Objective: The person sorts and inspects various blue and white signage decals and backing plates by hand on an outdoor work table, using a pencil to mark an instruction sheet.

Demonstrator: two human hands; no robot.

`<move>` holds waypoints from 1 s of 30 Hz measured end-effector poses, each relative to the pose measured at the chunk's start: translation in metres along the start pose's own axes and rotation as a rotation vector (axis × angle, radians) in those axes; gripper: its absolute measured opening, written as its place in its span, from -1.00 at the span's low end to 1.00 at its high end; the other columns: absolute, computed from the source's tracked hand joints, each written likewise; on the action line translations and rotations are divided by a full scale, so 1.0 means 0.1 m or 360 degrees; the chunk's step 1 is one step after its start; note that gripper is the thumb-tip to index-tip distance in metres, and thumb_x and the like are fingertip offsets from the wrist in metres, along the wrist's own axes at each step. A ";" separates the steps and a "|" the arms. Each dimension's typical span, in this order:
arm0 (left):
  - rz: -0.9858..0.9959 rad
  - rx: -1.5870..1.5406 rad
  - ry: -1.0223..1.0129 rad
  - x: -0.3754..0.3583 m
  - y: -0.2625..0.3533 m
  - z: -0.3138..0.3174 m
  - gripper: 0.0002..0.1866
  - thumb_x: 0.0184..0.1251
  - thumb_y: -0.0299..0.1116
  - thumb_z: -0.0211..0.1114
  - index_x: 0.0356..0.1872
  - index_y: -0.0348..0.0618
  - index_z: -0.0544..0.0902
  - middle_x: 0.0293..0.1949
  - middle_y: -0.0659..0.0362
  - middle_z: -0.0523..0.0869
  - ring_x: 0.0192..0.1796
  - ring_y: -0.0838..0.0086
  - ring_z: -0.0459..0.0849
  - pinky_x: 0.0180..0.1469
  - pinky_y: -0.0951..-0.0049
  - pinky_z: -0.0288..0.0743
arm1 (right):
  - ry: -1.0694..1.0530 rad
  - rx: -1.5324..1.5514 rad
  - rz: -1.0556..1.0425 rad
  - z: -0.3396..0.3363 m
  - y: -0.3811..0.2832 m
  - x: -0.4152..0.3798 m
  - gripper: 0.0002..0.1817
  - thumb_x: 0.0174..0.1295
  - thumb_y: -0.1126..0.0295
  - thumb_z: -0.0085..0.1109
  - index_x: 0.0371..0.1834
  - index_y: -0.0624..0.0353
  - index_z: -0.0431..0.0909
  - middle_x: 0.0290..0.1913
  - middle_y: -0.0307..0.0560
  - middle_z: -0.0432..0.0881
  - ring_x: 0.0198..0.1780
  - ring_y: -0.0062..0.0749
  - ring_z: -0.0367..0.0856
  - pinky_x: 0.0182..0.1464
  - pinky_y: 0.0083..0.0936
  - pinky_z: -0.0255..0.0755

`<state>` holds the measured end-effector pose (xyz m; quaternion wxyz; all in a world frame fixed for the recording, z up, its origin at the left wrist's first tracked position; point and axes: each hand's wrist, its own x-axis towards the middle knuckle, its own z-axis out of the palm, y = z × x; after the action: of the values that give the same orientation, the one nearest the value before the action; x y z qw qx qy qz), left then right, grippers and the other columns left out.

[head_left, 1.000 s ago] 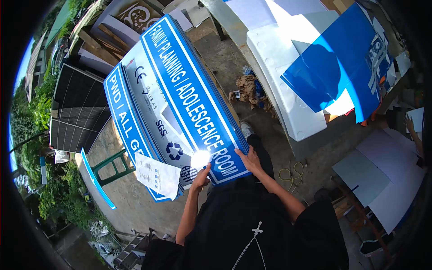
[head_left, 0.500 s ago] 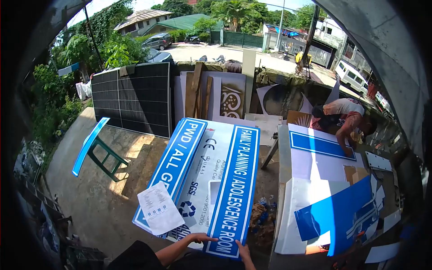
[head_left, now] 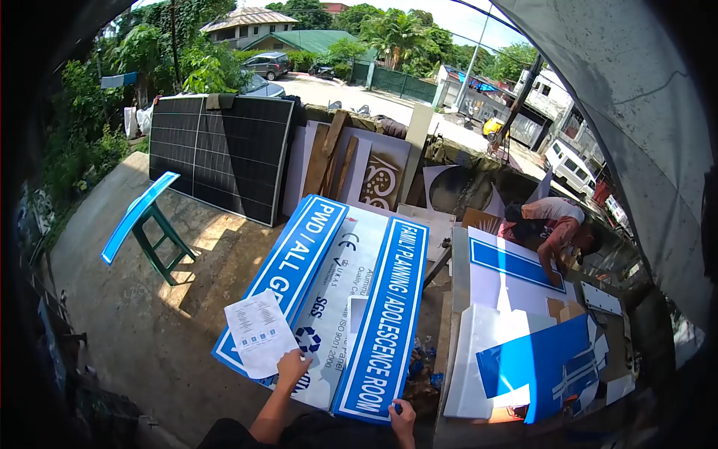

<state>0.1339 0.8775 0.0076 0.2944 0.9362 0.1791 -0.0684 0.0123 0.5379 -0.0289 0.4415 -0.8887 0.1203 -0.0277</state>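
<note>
My left hand (head_left: 292,368) is closed at the lower right corner of a printed white paper (head_left: 259,329), which lies over a blue "PWD / ALL GE..." sign (head_left: 305,243). Closed at the near end of the blue "FAMILY PLANNING / ADOLESCENCE ROOM" sign (head_left: 387,322), my right hand (head_left: 402,420) has a small dark object in its fingers, too small to name. Both signs rest on a white panel (head_left: 329,329) printed with logos. A small pale piece (head_left: 357,310) lies between them.
On the right, a co-worker (head_left: 550,224) bends over a table with a blue panel (head_left: 516,262) and blue sheets (head_left: 523,359). A green stool (head_left: 161,243) bears a blue strip (head_left: 138,217) at the left. Behind stand a solar panel (head_left: 217,157) and wooden boards (head_left: 333,157).
My left hand has moved from the near edge of the adolescence room sign up and left to the paper. My right hand has closed at the sign's end. The view has shifted slightly.
</note>
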 end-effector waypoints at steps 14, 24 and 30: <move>-0.0811 0.0358 0.0621 0.46 -1.43 -0.34 0.02 -0.08 0.19 0.47 0.23 -0.41 0.26 0.17 -0.18 0.38 -0.08 -0.12 0.65 -0.11 0.04 0.59 | -0.0283 0.0183 -0.0674 -0.86 -1.96 -0.14 -0.57 0.15 0.37 0.35 -0.78 0.21 0.36 -0.72 -0.10 0.45 -0.71 -0.41 0.40 -0.60 -0.50 0.25; -0.1013 0.0276 0.0513 0.40 -1.99 -0.53 0.06 -0.22 0.15 0.55 0.31 -0.22 0.27 0.05 -0.12 0.61 -0.02 -0.05 0.67 -0.05 -0.02 0.56 | 0.0088 -0.0478 0.0834 0.09 0.99 -1.76 -0.78 0.12 0.31 0.27 -0.40 0.27 0.53 -0.33 0.14 0.64 -0.30 -0.06 0.64 -0.29 -0.25 0.49; -0.1066 0.0227 0.0451 0.32 -1.92 -0.68 -0.13 -0.04 0.00 0.52 0.25 -0.27 0.35 -0.04 -0.06 0.68 -0.10 0.04 0.71 -0.10 0.07 0.58 | -0.0510 0.0698 0.1587 -0.13 0.89 -2.27 -0.49 0.01 0.08 0.42 -0.84 0.15 0.40 -0.79 -0.24 0.35 -0.73 -0.53 0.30 -0.68 -0.45 0.19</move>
<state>0.0924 1.0729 -0.0453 0.1618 0.8440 0.5095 -0.0430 -0.2265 0.5300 -0.0780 0.5882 -0.6050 0.4484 0.2948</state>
